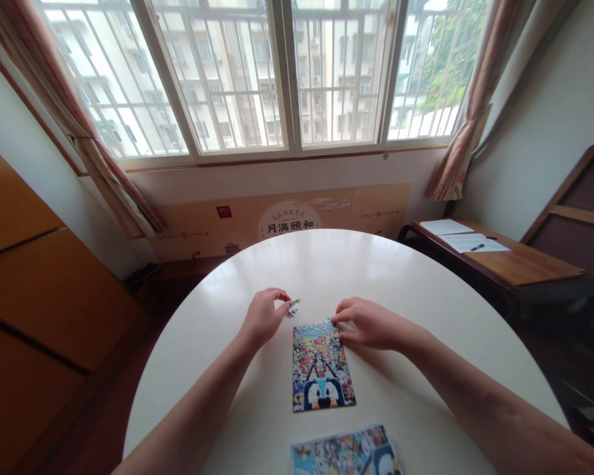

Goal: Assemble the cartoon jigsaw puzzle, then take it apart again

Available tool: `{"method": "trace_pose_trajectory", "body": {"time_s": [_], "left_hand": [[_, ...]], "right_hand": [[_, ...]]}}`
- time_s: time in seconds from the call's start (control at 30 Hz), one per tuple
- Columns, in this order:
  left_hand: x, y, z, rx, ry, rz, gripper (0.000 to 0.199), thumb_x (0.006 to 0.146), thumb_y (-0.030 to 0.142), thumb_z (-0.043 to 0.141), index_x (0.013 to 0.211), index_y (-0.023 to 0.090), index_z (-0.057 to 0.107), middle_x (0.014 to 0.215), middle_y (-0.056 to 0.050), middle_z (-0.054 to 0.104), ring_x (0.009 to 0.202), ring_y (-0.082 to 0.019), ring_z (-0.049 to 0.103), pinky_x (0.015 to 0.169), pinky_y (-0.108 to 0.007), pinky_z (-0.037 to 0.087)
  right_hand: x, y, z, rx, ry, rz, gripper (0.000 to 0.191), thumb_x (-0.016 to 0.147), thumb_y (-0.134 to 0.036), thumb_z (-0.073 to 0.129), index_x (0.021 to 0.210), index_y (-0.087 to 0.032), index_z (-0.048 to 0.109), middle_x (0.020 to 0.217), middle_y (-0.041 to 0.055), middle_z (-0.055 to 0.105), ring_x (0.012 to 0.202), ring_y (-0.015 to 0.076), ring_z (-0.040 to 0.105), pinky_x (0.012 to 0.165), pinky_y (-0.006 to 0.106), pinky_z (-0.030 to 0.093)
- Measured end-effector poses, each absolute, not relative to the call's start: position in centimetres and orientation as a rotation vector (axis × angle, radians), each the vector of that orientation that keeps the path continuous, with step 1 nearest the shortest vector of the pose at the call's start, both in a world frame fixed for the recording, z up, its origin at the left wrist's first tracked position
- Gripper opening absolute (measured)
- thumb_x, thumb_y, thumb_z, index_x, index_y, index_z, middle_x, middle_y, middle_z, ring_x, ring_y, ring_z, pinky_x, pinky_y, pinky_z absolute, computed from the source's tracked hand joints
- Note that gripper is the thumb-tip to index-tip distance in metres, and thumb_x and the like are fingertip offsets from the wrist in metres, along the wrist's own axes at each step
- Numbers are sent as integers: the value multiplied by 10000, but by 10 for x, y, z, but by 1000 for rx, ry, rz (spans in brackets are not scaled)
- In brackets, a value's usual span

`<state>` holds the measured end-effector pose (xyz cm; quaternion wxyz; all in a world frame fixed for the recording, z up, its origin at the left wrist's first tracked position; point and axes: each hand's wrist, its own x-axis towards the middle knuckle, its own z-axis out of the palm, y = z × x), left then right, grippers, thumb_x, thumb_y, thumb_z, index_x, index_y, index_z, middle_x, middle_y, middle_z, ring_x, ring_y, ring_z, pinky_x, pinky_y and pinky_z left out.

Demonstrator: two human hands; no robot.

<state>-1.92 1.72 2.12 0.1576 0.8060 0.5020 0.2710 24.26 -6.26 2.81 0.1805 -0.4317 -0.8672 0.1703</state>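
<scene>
Nearest the camera, below both hands, lies a glossy rectangular sheet [344, 452] printed with crowded cartoon figures, its near part cut off by the frame. It rests on a round, glossy white table [178, 376]. The left forearm slants up and inward; the left hand [267, 316] has its back up and its thumb and forefinger brought close together at a small cluster of loose grey and pale-blue jigsaw pieces [294, 309]. Whether it grips one, I cannot tell. The right forearm comes in from the lower right, and the right hand [369, 322] is bent inward, its thumb parted from the curled fingers, fingertips at the top right corner of a colourful rectangular cardboard jigsaw puzzle [321, 369]. The hands are apart, and the puzzle lies between and just below them, upright to the viewer, with a large blue dog face at its near end and an uneven far edge.

Beyond both hands, a long beige printed panel [202, 224] reads "月满颐和" in dark characters; an arc of capitals above looks like "ZANKEE", and the smaller script is illegible. Well right of the right hand, white papers [475, 243] and a dark pen [477, 247] lie on a brown wooden bench [539, 251].
</scene>
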Motion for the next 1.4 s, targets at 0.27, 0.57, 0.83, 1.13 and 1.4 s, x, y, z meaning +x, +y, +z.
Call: {"method": "trace_pose_trajectory", "body": {"time_s": [0.27,0.57,0.83,1.13,1.4], "left_hand": [[-22,18,25,2342,1611,488,158,828,271,618,773,197,746,1110,-85,714,1079,-284,638,975,-398,466],[-16,6,25,2460,1694,652,195,876,247,604,996,215,755,1237,-91,669,1189,-282,576,1065,-461,400],[-8,-16,42,2590,1478,437,169,873,243,608,856,224,776,1012,-62,740,973,-260,658,876,-392,501],[-1,-25,32,2516,1520,306,247,884,322,580,1028,222,755,1087,-68,724,971,-257,667,819,-356,506],[8,-31,32,2535,1503,303,278,887,292,572,1108,263,739,1091,-53,712,932,-240,674,795,-331,499]], "right_hand": [[243,-63,25,-1255,-2444,468,181,856,-242,665,1009,-227,762,1031,79,693,948,224,627,850,342,475],[241,-65,28,-1225,-2465,449,183,861,-244,664,1017,-225,757,1032,80,696,951,218,630,860,335,479],[248,-64,31,-1403,-2473,391,140,849,-232,628,907,-209,754,1006,77,708,927,230,644,816,326,467],[250,-63,27,-1563,-2378,330,223,873,-279,582,1007,-218,749,1053,82,708,966,250,645,806,333,465],[242,-58,15,-1784,-2195,231,281,896,-399,568,1021,-213,737,1031,97,693,962,261,626,755,335,440]]}}
